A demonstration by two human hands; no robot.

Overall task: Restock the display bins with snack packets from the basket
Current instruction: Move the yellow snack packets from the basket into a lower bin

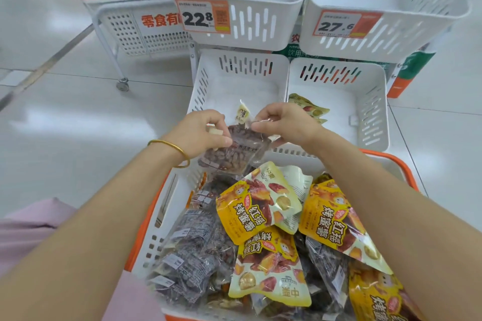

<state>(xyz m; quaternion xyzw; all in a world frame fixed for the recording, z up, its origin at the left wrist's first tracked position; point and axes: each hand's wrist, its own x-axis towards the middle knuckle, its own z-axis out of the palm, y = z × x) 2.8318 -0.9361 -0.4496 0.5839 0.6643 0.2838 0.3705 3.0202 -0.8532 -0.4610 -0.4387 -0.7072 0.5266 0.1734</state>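
Observation:
Both hands hold one clear packet of brown nuts (234, 150) over the near edge of the lower left display bin (208, 86). My left hand (202, 131) pinches its left side and my right hand (283, 122) pinches its top right corner. Below them the white basket (156, 237) with an orange frame holds several yellow sweet-potato packets (257, 206) and several clear dark nut packets (193, 247). The lower right bin (370, 112) has yellow packets (309, 108) at its left side, partly hidden by my right hand.
Two upper bins stand tilted above, one with a 22.8 price tag (202, 16), the other (417, 8) with a 27.6 tag; I see nothing inside them. A white wheeled rack (146, 34) stands at the back left on a pale tiled floor.

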